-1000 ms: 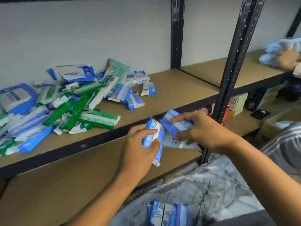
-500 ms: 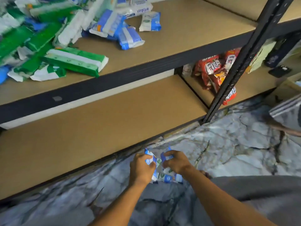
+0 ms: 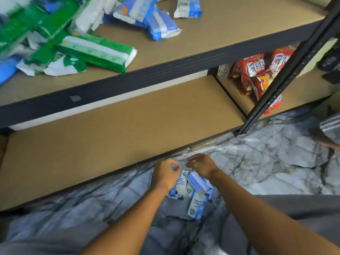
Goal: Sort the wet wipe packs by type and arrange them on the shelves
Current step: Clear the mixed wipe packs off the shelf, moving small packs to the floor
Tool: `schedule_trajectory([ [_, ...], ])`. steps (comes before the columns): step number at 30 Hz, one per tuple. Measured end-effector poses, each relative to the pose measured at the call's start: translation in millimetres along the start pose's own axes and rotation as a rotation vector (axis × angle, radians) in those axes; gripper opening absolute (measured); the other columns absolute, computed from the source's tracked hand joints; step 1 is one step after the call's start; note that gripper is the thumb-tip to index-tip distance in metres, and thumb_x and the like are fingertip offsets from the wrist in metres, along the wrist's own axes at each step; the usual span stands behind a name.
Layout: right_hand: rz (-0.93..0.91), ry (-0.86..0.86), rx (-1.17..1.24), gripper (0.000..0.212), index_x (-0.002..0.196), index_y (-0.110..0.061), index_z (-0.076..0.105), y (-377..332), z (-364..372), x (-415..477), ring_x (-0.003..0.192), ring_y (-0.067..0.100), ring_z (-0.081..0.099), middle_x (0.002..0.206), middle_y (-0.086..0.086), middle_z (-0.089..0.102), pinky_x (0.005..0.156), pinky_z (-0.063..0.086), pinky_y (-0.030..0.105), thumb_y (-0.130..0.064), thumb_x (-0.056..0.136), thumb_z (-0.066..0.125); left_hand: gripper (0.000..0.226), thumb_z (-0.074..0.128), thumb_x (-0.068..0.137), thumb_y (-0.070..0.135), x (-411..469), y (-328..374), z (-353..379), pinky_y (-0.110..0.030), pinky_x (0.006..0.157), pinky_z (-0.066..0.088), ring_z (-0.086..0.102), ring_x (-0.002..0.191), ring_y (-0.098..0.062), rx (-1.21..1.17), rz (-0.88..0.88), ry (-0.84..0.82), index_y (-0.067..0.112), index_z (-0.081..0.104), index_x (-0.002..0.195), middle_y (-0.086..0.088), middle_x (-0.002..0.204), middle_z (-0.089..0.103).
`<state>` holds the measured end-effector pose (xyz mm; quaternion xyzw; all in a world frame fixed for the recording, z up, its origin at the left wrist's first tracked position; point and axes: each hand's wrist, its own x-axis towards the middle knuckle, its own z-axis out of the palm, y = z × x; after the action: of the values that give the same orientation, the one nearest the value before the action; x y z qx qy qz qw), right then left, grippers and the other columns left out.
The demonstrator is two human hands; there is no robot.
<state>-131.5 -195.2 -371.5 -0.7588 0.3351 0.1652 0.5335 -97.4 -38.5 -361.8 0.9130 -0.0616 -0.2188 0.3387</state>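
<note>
Two brown board shelves in a black metal frame (image 3: pixel 287 76) fill the upper part of the scene. Below them spreads a grey-and-white marble-patterned floor (image 3: pixel 276 172). On the upper shelf (image 3: pixel 220 34) lies a loose heap of unsorted wet wipe packs: long green-and-white packs (image 3: pixel 95 50) on the left and soft blue-and-white packs (image 3: pixel 160 28) further back to the right. The lower shelf (image 3: pixel 110 135) shows bare board, and in the neighbouring bay to its right stand red foil snack bags (image 3: pixel 257 70).

A small cluster of blue-and-white wet wipe packs (image 3: pixel 196 203) lies on the floor just in front of the lower shelf's edge, partly under both hands. The left hand (image 3: pixel 163 175) and the right hand (image 3: pixel 202 165) hover close together above the cluster, fingers curled and fingertips nearly meeting. Motion blur makes it impossible to tell whether either hand grips a pack.
</note>
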Motion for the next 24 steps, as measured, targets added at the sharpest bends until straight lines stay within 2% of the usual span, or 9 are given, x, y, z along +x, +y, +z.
schedule_trajectory([
  [3,-0.127,0.024,0.049,0.01,0.098,-0.013,0.07,-40.2,-16.6,-30.1,0.078,0.012,0.056,0.088,-0.001,0.064,0.064,0.042,0.022,-0.017,0.089,0.068,0.016,0.066,0.088,0.023,-13.0,32.3,-30.4,-0.016,0.066,0.04,0.061,0.081,-0.009,-0.088,0.11,0.067,0.017,0.072,0.102,0.003,0.098,0.071],
  [6,-0.258,0.043,0.14,0.002,0.092,-0.013,0.068,-82.7,-35.3,-68.0,0.075,0.007,0.054,0.084,-0.004,0.062,0.063,0.04,0.019,-0.014,0.091,0.067,0.016,0.067,0.088,0.028,-30.6,64.9,-67.7,-0.02,0.075,0.046,0.061,0.087,-0.008,-0.128,0.21,0.132,0.022,0.071,0.103,0.008,0.1,0.069],
  [9,-0.385,0.075,0.187,0.011,0.098,-0.01,0.07,-120.3,-52.8,-105.7,0.081,0.008,0.057,0.084,-0.006,0.065,0.07,0.042,0.021,-0.017,0.089,0.068,0.01,0.068,0.087,0.031,-50.1,91.5,-105.8,-0.028,0.085,0.054,0.064,0.089,-0.004,-0.21,0.337,0.194,0.03,0.068,0.097,0.011,0.098,0.069],
  [12,-0.515,0.1,0.199,0.012,0.097,-0.015,0.072,-157.9,-70.0,-144.7,0.085,0.009,0.061,0.087,-0.006,0.068,0.077,0.047,0.026,-0.023,0.089,0.068,0.011,0.068,0.086,0.031,-70.9,119.6,-147.9,-0.028,0.085,0.054,0.064,0.09,0.0,-0.246,0.444,0.268,0.034,0.066,0.096,0.013,0.099,0.068],
  [18,-0.69,0.141,0.229,0.013,0.098,-0.02,0.071,-228.8,-97.5,-188.5,0.084,0.01,0.062,0.09,-0.004,0.069,0.071,0.049,0.027,-0.029,0.091,0.065,0.013,0.067,0.088,0.032,-89.5,171.2,-223.4,-0.022,0.078,0.052,0.063,0.086,0.003,-0.214,0.578,0.446,0.03,0.066,0.101,0.015,0.102,0.066],
  [21,-0.724,0.162,0.241,0.013,0.098,-0.021,0.071,-259.6,-113.8,-186.0,0.083,0.013,0.063,0.086,-0.006,0.069,0.072,0.05,0.03,-0.029,0.089,0.067,0.016,0.067,0.088,0.032,-77.4,192.7,-252.8,-0.028,0.08,0.053,0.064,0.09,-0.004,-0.2,0.584,0.496,0.027,0.066,0.103,0.014,0.102,0.066],
  [24,-0.712,0.19,0.223,0.016,0.101,-0.014,0.069,-284.5,-130.8,-170.8,0.08,0.015,0.058,0.091,0.0,0.065,0.069,0.048,0.029,-0.025,0.09,0.065,0.02,0.067,0.087,0.031,-50.1,211.0,-274.0,-0.031,0.083,0.054,0.064,0.093,-0.008,-0.144,0.575,0.525,0.027,0.066,0.107,0.006,0.111,0.063],
])
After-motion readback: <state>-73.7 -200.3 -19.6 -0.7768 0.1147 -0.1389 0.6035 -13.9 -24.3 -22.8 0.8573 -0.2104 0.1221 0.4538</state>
